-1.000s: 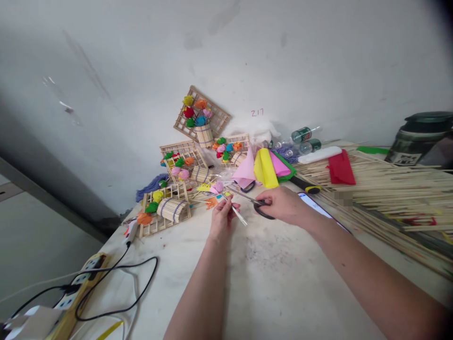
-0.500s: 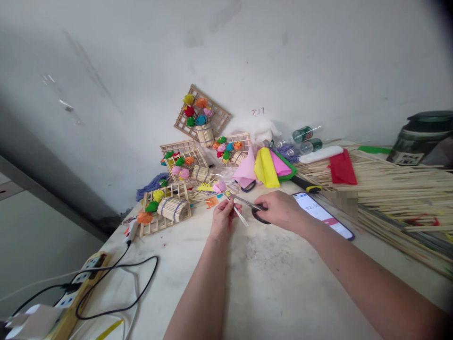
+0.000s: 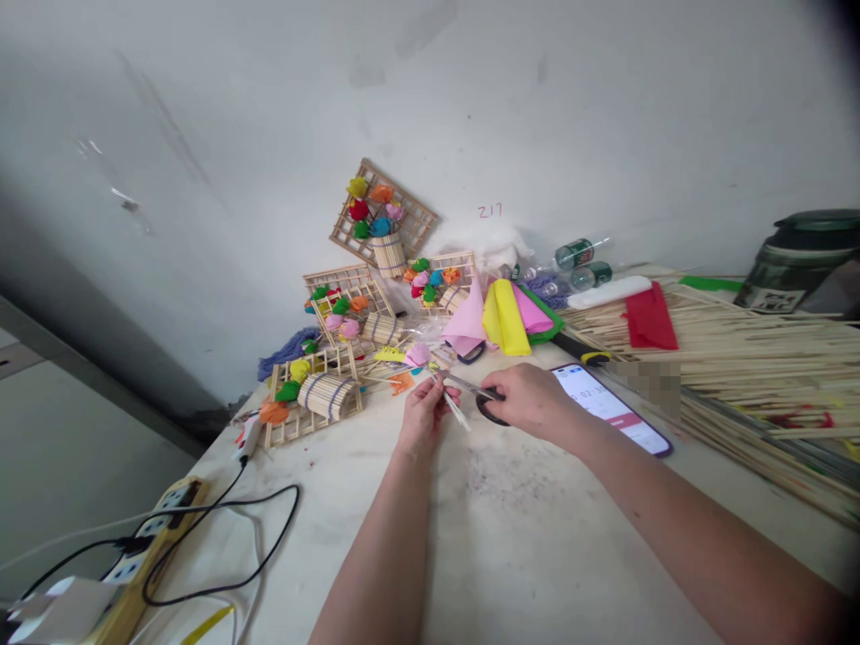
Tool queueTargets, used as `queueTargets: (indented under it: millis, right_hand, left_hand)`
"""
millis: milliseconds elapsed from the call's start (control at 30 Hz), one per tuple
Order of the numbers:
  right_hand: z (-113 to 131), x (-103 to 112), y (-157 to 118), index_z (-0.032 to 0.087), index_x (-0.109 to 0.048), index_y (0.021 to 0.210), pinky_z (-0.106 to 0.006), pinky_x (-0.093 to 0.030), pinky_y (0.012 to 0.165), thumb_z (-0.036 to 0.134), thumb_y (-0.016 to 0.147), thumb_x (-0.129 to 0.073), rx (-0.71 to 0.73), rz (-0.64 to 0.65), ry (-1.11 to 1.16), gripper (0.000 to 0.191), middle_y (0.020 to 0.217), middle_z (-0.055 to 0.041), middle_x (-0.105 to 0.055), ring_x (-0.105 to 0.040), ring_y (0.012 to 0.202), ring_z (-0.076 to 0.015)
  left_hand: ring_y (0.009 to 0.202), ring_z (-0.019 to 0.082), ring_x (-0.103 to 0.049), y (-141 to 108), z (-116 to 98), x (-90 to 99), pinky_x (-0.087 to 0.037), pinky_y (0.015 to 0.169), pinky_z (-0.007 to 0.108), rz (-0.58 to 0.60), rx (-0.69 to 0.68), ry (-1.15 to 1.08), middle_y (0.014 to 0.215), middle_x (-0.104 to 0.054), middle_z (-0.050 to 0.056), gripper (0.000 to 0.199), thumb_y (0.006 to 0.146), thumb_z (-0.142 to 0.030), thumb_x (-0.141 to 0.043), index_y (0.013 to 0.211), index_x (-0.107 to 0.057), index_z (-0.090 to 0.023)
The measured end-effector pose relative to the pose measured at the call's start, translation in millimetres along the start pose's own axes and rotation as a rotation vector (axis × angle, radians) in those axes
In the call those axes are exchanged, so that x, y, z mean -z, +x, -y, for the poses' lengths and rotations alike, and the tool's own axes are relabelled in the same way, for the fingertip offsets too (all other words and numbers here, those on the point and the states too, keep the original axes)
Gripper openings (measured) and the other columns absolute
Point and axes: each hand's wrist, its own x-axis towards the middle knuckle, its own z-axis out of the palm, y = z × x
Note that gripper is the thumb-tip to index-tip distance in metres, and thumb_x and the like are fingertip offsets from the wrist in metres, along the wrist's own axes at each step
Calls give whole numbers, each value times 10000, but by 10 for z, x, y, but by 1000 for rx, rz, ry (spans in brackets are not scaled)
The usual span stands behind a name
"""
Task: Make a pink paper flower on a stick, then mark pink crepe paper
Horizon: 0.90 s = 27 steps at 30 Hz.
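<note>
Pink flower is held just above the counter, approx. mid-view, its white stem clamped in the L hand's fingers. R hand has its fingers closed round the black handles of the scissors. Vs. 1 s ago: R hand & scissors a touch further L, stem's near end now splayed into thin strands (was a tight rod), phone more exposed past the R forearm w/ digits showing; panels unchanged. Flower's long axis runs diag.: head far/L, pointing away from the person, stem end near/R. Blades point far/L at stem just below head; can't tell if touching. Orange scrap just beyond L hand; flowered panel to its L. Yellow paper beyond R hand, sticks well off R.
</note>
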Motion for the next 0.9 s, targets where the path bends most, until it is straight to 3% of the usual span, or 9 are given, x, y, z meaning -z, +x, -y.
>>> queueTargets:
  millis: [267, 500, 700, 900]
  right_hand:
    - [-29, -37, 13, 274, -678, 776, -220, -279, 492, 323, 653, -579, -14, -17, 8, 166, 664, 5, -647, -561, 629, -147]
    - [-210, -192, 104, 198, -676, 725, -216, -307, 518, 325, 678, -564, -27, -55, 28, 176, 668, -42, -650, -562, 629, -147]
    - [-321, -312, 175, 183, -675, 689, -216, -296, 505, 315, 712, -527, -22, -30, 42, 200, 629, -41, -641, -554, 595, -139]
    - [-328, -412, 165, 182, -678, 817, -228, -330, 597, 284, 736, -508, -22, -58, -25, 213, 780, -70, -657, -579, 717, -166]
  left_hand:
    - [520, 92, -568, 6, 14, 17, -422, 501, 185, -13, -5, -9, 656, -635, 36, 320, 639, -338, -685, 867, -609, -127]
    - [513, 103, -571, 14, 36, 29, -443, 515, 216, -53, -45, 81, 641, -633, 39, 384, 641, -370, -673, 920, -610, -114]
    - [602, 135, -604, 19, 28, -63, -470, 574, 246, -160, -213, 293, 641, -648, 49, 378, 639, -389, -661, 896, -642, -112]
    - [650, 144, -625, 100, 119, -60, -480, 630, 261, -253, -375, 279, 737, -660, 51, 313, 615, -356, -684, 835, -658, -135]
